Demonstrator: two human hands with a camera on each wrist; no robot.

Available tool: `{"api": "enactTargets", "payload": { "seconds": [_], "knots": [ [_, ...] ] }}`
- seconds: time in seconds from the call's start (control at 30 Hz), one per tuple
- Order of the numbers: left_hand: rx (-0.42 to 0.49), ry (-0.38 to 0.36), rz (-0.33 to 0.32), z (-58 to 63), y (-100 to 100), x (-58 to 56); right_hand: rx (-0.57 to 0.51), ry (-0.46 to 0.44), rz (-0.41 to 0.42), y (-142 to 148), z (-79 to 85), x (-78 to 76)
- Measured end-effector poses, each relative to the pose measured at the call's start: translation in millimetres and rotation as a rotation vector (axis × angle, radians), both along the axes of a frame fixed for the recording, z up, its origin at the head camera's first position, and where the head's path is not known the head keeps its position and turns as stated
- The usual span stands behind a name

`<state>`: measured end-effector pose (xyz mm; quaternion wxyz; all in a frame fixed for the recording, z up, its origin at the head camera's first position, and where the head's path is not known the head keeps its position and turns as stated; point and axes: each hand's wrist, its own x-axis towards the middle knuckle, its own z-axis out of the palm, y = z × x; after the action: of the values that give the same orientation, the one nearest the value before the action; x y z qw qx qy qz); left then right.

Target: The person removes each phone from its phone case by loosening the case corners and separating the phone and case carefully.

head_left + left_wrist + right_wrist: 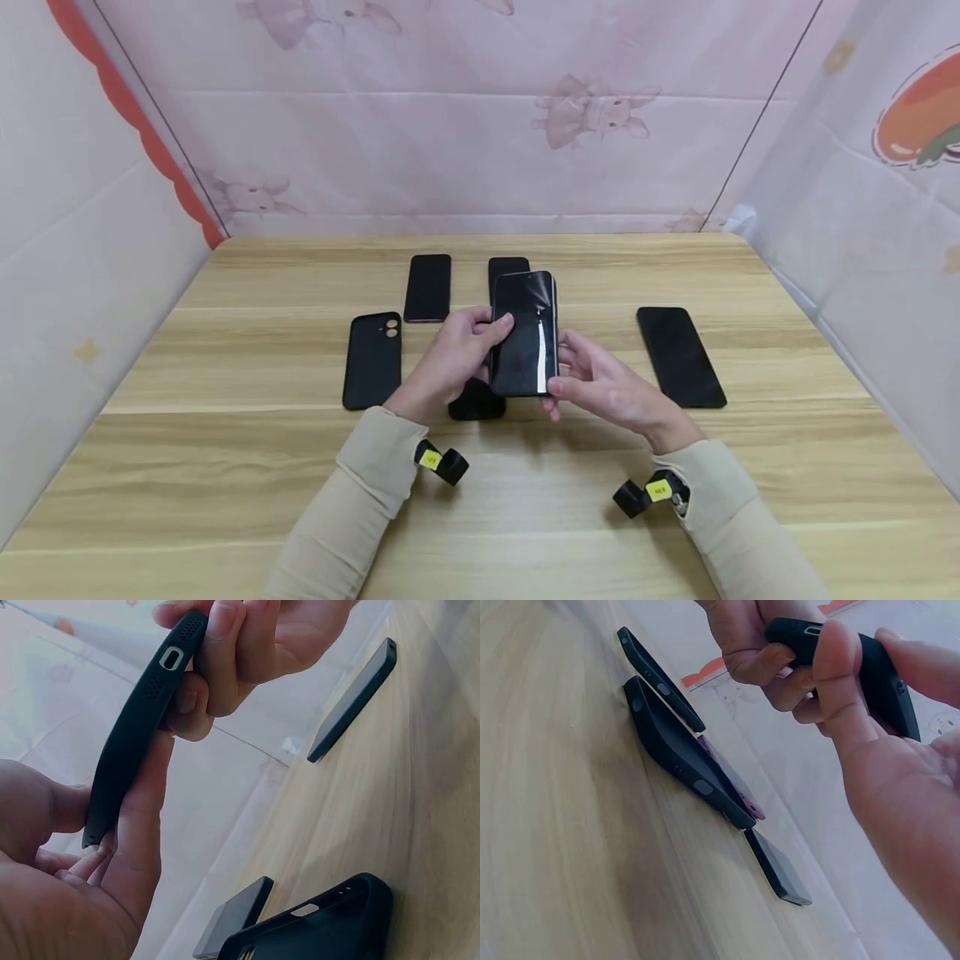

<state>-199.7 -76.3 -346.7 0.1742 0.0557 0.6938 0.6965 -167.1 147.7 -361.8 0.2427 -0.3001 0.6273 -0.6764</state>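
Note:
A phone [517,350] in a black case is held up over the table, its glossy dark screen catching a bright reflection. My left hand [461,346] grips its left side, the thumb lying on the screen. At the lower right corner my right hand [603,383] pinches it, thumb in front. The left wrist view shows the bottom end of the black case [124,754], with a port opening and speaker holes. Beneath the held phone lies another black case [682,757], partly hidden by it and my left hand in the head view.
On the left lies a black phone case [372,358] with camera holes. Behind it is a dark phone [428,287]. A second phone [508,265] is partly covered by the held one. Another phone [681,357] lies at the right on the wooden table [225,467].

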Motion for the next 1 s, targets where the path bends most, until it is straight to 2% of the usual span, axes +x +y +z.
{"api": "enactTargets", "payload": {
  "seconds": [0.47,0.8,1.0],
  "knots": [
    [0.035,-0.041,-0.026,-0.4,-2.7,-0.4,-0.067,0.04,0.073,1.3,-4.8,-1.9],
    [0.019,-0.054,-0.033,-0.5,-6.5,-2.4,-0.026,0.08,0.062,-1.6,-3.3,-0.8],
    [0.013,-0.07,-0.032,-0.3,-6.9,-3.1,0.017,0.066,0.042,-3.0,-0.1,1.6]
  ]
}}
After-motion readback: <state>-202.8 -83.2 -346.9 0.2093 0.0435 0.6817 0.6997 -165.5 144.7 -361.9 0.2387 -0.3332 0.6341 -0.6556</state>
